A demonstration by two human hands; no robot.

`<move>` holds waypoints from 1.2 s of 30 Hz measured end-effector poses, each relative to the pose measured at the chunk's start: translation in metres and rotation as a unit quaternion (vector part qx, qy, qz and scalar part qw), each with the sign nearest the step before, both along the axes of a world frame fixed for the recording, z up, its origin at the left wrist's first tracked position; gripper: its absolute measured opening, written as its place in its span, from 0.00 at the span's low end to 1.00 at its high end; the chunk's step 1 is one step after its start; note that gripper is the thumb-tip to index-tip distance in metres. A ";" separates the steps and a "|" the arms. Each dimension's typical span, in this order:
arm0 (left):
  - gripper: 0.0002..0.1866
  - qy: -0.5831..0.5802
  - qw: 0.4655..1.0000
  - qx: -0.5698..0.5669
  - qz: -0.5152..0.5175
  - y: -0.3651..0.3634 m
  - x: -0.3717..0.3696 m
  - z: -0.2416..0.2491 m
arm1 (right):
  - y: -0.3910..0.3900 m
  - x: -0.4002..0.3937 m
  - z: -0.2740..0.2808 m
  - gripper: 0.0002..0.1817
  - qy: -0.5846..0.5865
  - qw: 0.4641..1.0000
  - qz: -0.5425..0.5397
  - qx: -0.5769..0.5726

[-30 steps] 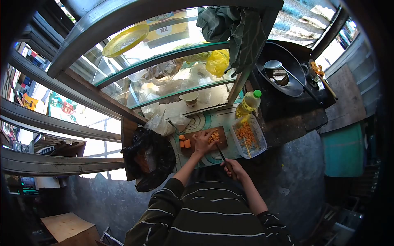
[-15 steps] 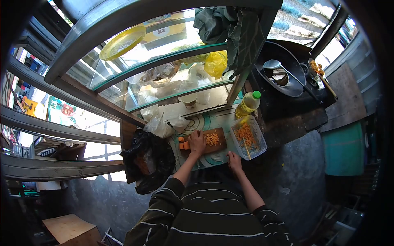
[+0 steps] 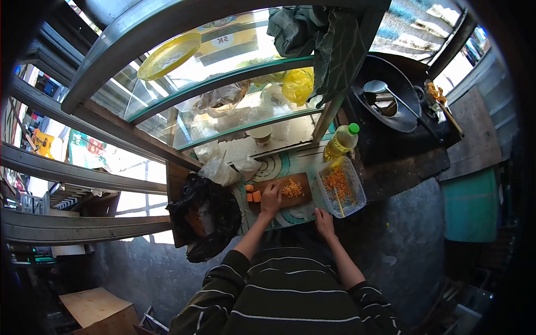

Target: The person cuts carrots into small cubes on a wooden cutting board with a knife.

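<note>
Your right hand [image 3: 323,216] came down from the raised knife to the counter edge; its grip couldn't be told. Your left hand [image 3: 271,196] lay flat on the cutting board [image 3: 296,180] beside orange chunks [image 3: 253,196], holding nothing.

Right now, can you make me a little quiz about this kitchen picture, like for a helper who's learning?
1. True or false: the left hand rests on the cutting board.
2. What colour is the oil bottle's cap? A red, B green, C blue.
3. Fill in: the diced orange pieces lie on the ____.

Key: 1 true. 2 B. 3 cutting board.
</note>
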State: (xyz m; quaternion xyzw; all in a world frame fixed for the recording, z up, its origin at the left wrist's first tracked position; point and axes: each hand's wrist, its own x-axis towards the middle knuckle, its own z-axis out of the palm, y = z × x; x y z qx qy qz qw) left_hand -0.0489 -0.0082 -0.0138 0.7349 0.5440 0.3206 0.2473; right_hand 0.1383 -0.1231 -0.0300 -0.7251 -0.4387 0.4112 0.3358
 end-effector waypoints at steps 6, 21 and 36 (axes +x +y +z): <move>0.09 0.055 0.997 -0.041 -0.031 -0.002 0.001 -0.013 | -0.016 -0.017 -0.015 0.19 0.132 0.985 -0.043 -0.100; 0.07 -0.081 0.990 0.033 0.109 0.000 -0.028 0.011 | 0.023 -0.067 -0.005 0.22 0.020 0.991 0.130 -0.021; 0.08 -0.041 0.992 0.060 0.107 -0.022 -0.069 0.008 | 0.023 -0.048 -0.012 0.19 0.304 0.944 -0.026 -0.126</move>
